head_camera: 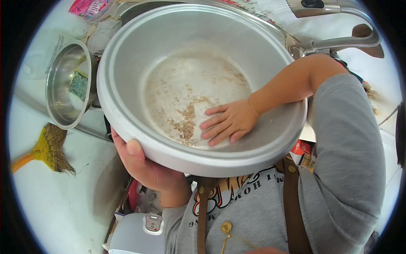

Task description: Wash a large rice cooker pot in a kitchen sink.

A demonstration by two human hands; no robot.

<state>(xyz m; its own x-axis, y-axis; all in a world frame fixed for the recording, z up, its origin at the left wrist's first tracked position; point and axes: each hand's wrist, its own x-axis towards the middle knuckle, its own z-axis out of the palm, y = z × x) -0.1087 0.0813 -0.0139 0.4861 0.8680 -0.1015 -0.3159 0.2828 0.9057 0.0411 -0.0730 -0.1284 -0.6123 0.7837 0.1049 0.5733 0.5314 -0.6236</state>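
Observation:
A large, dull aluminium pot is tilted towards me, its inside showing. Brown patches of residue mark its pale bottom. At the near left, my left hand grips the outer rim, thumb against the side and its other fingers hidden underneath. My right hand lies palm down inside the pot, fingers spread, against the lower part of the inner surface; nothing shows in it. The right forearm crosses over the pot's right rim.
Left of the pot stands a steel pan holding a green-and-yellow scouring sponge. A straw broom is below it. A metal faucet arches at the upper right. The sink edge shows behind; a rice cooker sits low left.

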